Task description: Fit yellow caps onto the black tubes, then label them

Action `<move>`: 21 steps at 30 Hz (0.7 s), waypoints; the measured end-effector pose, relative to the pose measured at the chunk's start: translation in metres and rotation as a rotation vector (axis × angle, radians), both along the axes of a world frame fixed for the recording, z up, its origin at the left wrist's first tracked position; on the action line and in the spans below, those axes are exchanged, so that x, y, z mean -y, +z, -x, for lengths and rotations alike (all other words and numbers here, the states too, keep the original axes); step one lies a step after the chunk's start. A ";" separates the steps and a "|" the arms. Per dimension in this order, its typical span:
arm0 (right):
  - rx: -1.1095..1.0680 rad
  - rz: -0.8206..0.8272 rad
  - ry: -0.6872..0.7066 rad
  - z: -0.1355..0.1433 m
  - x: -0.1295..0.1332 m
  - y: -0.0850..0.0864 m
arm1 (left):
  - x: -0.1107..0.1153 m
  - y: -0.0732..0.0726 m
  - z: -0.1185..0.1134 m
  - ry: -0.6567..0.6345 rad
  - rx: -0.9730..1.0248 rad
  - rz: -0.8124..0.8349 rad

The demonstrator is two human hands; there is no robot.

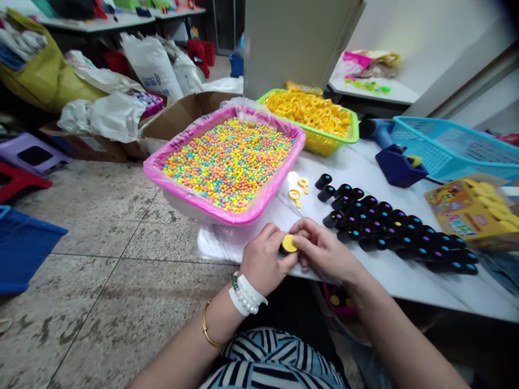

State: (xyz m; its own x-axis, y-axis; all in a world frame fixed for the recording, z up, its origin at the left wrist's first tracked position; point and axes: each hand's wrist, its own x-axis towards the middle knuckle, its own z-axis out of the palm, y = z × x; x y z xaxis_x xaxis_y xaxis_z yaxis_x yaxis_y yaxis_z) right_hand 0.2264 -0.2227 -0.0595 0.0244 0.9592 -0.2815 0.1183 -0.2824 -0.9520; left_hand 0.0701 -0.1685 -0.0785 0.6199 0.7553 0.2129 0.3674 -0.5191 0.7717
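Head view: at far left a blue bin (28, 248) stands on the floor. Next, a pink-rimmed tray (259, 212) is well filled with small multicoloured beads. The left hand (263, 256), in front of the tray, is closed around a yellow-topped black piece (289, 244), held at the near edge of the white table (405, 282). Two loose yellow ring pieces (294, 198) lie beyond it. The right hand (322, 251) has its fingers bent, thumb touching the yellow top; whether it grips or only presses cannot be confirmed. Behind, a green basket (353, 129) is heaped with yellow parts. Further right, black cylinders (368, 201) with coloured dots sit in a close group, beside a yellow carton (454, 213).

Assessment: the grouped cylinders appear done, though unverified; the held piece is not yet among them. Full containers suggest ample stock left.
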 end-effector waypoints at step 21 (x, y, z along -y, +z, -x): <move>0.663 -0.519 -0.187 0.022 0.028 -0.005 | -0.004 -0.001 0.009 -0.169 -0.264 -0.336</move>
State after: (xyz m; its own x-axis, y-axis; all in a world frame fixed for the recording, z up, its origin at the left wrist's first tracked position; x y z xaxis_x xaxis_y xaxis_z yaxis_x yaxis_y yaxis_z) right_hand 0.2047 -0.2503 -0.0647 0.1988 0.9265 0.3194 0.6902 0.0990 -0.7169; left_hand 0.0612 -0.1645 -0.0792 0.7944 0.5548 0.2471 0.4174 -0.7943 0.4415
